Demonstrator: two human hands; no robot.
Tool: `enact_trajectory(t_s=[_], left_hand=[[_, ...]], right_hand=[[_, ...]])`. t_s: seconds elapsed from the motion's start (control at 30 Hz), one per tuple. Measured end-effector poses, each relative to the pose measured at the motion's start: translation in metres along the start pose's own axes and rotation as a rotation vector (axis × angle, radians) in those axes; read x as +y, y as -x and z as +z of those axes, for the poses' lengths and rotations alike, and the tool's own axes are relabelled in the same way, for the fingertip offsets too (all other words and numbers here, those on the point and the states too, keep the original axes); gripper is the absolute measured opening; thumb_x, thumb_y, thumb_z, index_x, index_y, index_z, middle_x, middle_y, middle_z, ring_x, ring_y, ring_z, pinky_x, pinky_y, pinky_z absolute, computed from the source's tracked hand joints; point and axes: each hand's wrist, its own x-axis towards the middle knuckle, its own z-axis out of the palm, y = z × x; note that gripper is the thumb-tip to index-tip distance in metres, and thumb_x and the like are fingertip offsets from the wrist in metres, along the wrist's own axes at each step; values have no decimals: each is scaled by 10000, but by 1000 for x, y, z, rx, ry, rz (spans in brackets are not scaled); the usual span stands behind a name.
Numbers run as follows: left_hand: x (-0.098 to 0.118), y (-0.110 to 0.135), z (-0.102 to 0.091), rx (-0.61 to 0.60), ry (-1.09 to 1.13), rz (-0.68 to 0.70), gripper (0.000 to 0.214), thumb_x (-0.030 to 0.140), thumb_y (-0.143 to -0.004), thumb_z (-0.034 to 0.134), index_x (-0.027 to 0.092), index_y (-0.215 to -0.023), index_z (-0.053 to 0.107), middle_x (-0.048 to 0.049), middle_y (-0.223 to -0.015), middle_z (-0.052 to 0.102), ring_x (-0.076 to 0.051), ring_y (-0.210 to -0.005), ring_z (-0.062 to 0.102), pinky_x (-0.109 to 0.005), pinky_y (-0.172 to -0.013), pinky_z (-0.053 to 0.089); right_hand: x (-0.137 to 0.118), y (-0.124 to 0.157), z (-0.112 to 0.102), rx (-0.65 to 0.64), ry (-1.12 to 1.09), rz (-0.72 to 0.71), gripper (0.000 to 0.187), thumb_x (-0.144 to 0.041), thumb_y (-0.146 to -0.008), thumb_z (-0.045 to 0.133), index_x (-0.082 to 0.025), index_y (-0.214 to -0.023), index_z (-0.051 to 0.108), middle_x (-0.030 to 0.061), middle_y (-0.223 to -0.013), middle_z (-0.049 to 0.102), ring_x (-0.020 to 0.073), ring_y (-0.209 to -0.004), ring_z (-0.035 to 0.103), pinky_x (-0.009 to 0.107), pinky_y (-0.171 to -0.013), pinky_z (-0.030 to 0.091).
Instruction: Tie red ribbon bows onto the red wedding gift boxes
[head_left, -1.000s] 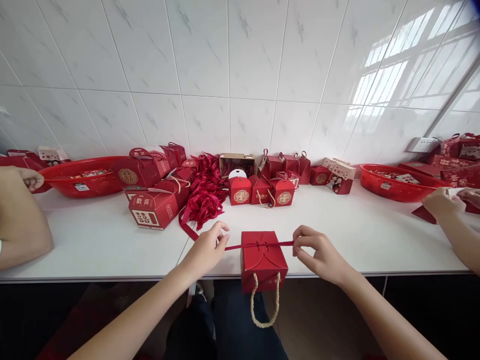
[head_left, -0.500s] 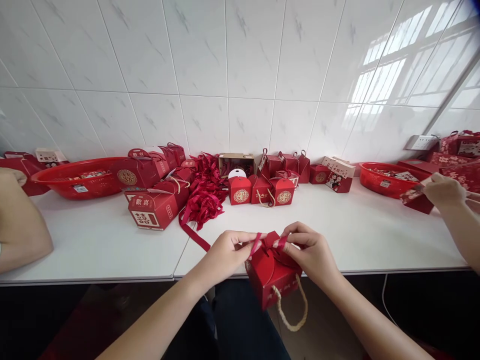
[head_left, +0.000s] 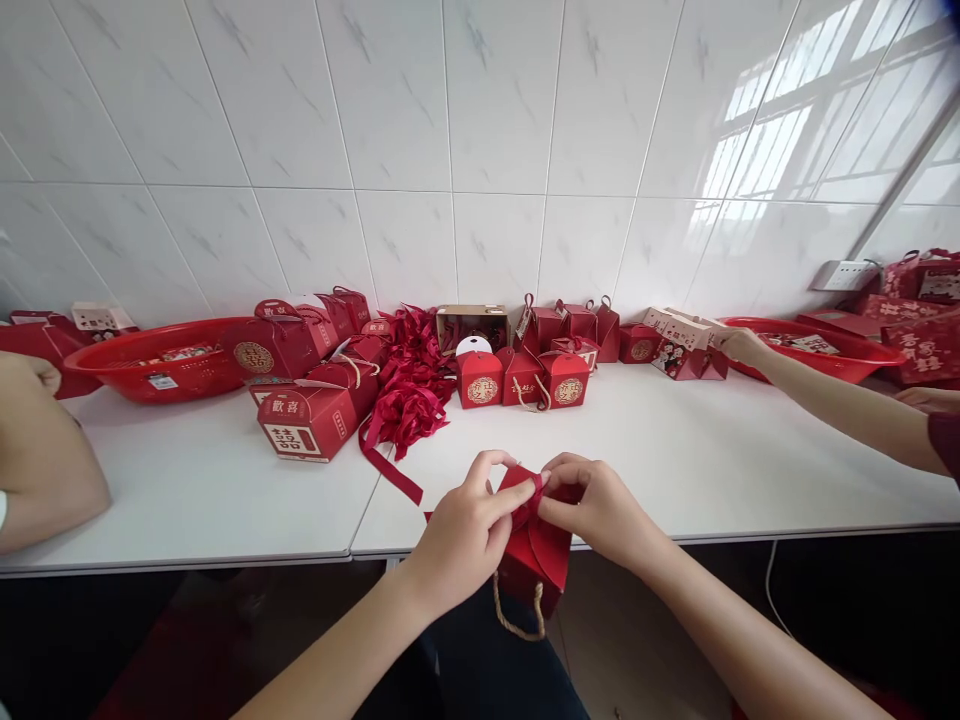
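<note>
A small red gift box (head_left: 541,562) with a rope handle (head_left: 517,622) hangs at the table's front edge, tilted toward me. My left hand (head_left: 466,530) and my right hand (head_left: 592,508) meet over its top. Both pinch the red ribbon (head_left: 528,492) that crosses the lid; fingers are closed round it. A loose ribbon tail (head_left: 390,470) trails left across the white table (head_left: 675,460).
Red baskets stand at the left (head_left: 150,362) and right (head_left: 825,352). Several red gift boxes (head_left: 315,415) and a ribbon pile (head_left: 409,395) line the back. Another person's arm (head_left: 45,460) rests at the left; another person's hand (head_left: 742,345) reaches a box at the right.
My hands went from pulling the ribbon taut sideways to closing together over the box's top. The box tilted and slid toward me. The person at right reached left toward the boxes.
</note>
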Motion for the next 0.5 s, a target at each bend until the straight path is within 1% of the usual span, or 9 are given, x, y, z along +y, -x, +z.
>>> enact_trajectory(t_s=[0.07,0.13,0.27,0.37,0.47,0.5], left_hand=[[-4,0,-2,-30,62,20,402,121,-904,367,259,-1176,629,-109,-1319,442,-104,-678,564,-309,-665,505],[-6,-2,-4,-49,129,38,393,132,-907,376,258,-1171,639,-105,-1310,447,-87,-646,543,-305,-670,504],[-8,-9,-8,-97,294,37,341,155,-893,430,269,-1080,692,-70,-1253,480,-52,-593,511,-274,-665,501],[-9,-16,-12,-171,404,-8,264,188,-878,473,250,-986,706,-52,-1160,536,-55,-585,492,-247,-620,491],[-8,-22,-16,-239,446,-34,166,170,-834,510,214,-903,655,-31,-1039,569,-62,-560,440,-229,-559,456],[-7,-23,-18,-253,434,-26,145,154,-822,511,208,-885,631,-25,-1013,566,-68,-569,442,-230,-562,452]], right_hand=[[-2,1,2,15,22,-23,92,-185,-713,577,-186,-621,583,24,-810,608,147,-698,555,265,-645,443],[-3,2,5,29,65,-51,94,-188,-710,564,-192,-622,531,20,-778,574,139,-655,516,267,-600,421],[-5,2,8,19,158,-118,149,-157,-696,532,-204,-593,435,8,-735,515,134,-628,467,269,-572,383],[-8,1,6,-19,220,-157,187,-122,-681,516,-206,-575,386,3,-712,494,137,-650,470,266,-592,381],[-10,1,5,-67,282,-179,173,-112,-679,519,-203,-593,400,6,-720,489,142,-673,474,264,-603,382],[-11,1,5,-80,300,-183,159,-108,-680,519,-201,-606,413,8,-728,487,144,-683,476,263,-609,385]])
